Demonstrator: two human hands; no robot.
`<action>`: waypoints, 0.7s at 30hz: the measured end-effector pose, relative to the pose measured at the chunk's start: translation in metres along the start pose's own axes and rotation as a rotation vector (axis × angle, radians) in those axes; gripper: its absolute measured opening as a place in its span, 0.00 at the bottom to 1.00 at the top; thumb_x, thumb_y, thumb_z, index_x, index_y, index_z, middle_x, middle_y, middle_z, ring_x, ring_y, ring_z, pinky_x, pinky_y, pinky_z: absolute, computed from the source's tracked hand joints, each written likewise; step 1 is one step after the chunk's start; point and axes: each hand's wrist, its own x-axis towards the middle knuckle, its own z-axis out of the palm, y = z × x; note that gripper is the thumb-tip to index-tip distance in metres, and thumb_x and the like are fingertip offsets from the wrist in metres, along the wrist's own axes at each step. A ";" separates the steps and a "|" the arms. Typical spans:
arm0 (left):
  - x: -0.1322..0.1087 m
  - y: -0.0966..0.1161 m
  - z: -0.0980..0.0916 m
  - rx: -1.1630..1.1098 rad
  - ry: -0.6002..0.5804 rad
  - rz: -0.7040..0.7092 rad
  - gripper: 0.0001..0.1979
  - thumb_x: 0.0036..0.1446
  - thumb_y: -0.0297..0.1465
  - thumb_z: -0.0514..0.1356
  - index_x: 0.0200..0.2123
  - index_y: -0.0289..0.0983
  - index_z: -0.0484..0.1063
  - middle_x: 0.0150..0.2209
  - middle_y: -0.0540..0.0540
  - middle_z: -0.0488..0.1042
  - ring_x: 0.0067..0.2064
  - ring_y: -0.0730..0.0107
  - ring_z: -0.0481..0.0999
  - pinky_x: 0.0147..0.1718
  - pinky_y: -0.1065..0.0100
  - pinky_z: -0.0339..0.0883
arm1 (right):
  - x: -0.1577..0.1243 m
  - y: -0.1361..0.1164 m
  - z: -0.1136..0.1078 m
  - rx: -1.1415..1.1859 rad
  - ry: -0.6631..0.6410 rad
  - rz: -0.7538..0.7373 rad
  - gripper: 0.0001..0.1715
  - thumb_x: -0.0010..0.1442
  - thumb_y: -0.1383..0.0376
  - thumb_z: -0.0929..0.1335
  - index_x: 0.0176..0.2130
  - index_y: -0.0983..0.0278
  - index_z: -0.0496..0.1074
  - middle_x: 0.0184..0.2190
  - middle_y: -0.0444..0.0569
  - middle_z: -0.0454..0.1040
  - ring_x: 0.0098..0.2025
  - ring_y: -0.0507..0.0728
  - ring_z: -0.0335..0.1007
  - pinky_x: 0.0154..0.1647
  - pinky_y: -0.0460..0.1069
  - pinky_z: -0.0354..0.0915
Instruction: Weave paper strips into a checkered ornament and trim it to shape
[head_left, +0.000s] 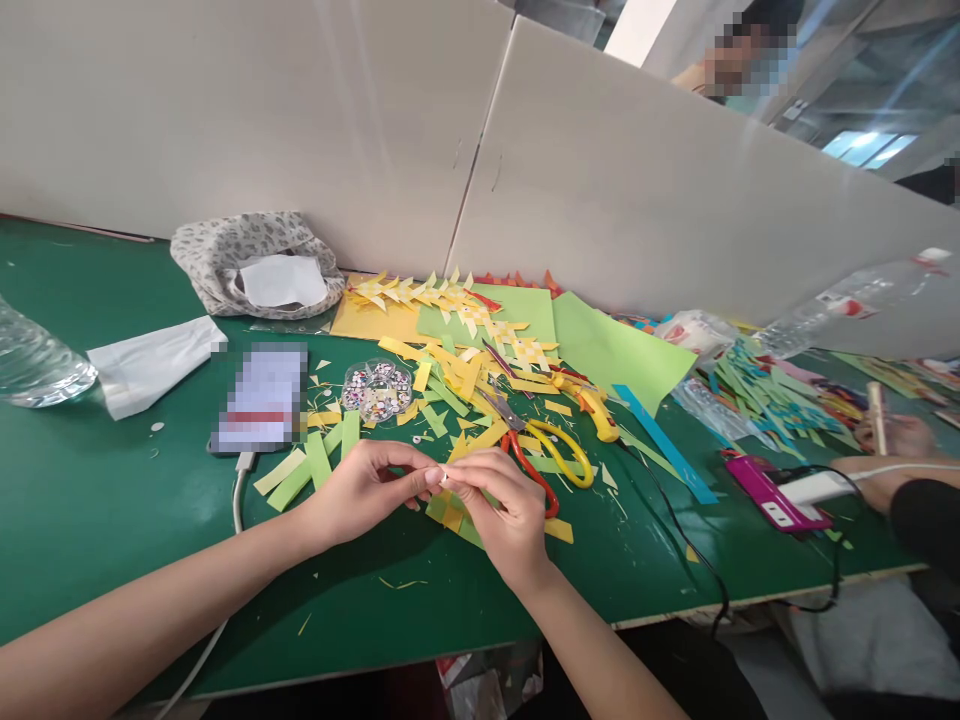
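My left hand (371, 490) and my right hand (499, 505) meet fingertip to fingertip over the green table (360, 610). Between the pinched fingers is a tiny white piece (443, 477), too small to make out fully. Just beyond my hands lie scissors (559, 452) with yellow and red handles and many yellow and green paper strips (320, 458). A round clear case (377, 390) of small googly eyes sits behind my left hand. A yellow glue gun (596, 408) rests to the right of the case.
A phone (262, 395) with a white cable lies left. Behind are a cloth bag (255, 262), green paper sheets (622, 345) and woven paper pieces (480, 310). On the right are a magenta power strip (772, 492), a bottle (855, 305) and another person's hand (904, 437).
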 end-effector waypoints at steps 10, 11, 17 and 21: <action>0.001 0.001 -0.002 -0.111 -0.016 -0.040 0.11 0.49 0.37 0.62 0.29 0.35 0.77 0.26 0.48 0.75 0.28 0.71 0.73 0.27 0.72 0.69 | 0.003 -0.004 -0.001 0.046 0.007 0.009 0.09 0.55 0.71 0.68 0.35 0.58 0.76 0.30 0.47 0.77 0.33 0.55 0.73 0.33 0.51 0.71; 0.001 0.002 -0.002 -0.114 -0.016 -0.044 0.10 0.49 0.37 0.62 0.29 0.35 0.77 0.26 0.48 0.75 0.28 0.72 0.73 0.27 0.72 0.69 | 0.002 -0.004 -0.001 0.045 0.008 0.004 0.09 0.55 0.71 0.68 0.35 0.58 0.76 0.30 0.47 0.77 0.33 0.55 0.73 0.33 0.51 0.71; 0.000 0.004 0.000 -0.086 -0.011 -0.046 0.10 0.51 0.36 0.61 0.28 0.35 0.76 0.25 0.48 0.74 0.28 0.73 0.72 0.27 0.73 0.69 | 0.001 -0.002 0.000 0.017 0.015 -0.029 0.11 0.54 0.72 0.68 0.35 0.58 0.76 0.30 0.47 0.76 0.33 0.54 0.72 0.33 0.51 0.71; 0.001 0.005 0.000 -0.071 -0.022 -0.028 0.11 0.53 0.36 0.59 0.29 0.35 0.75 0.26 0.48 0.73 0.30 0.72 0.72 0.27 0.73 0.69 | 0.001 -0.002 0.000 -0.004 0.011 -0.023 0.11 0.54 0.74 0.68 0.35 0.59 0.75 0.30 0.47 0.76 0.33 0.54 0.72 0.34 0.51 0.71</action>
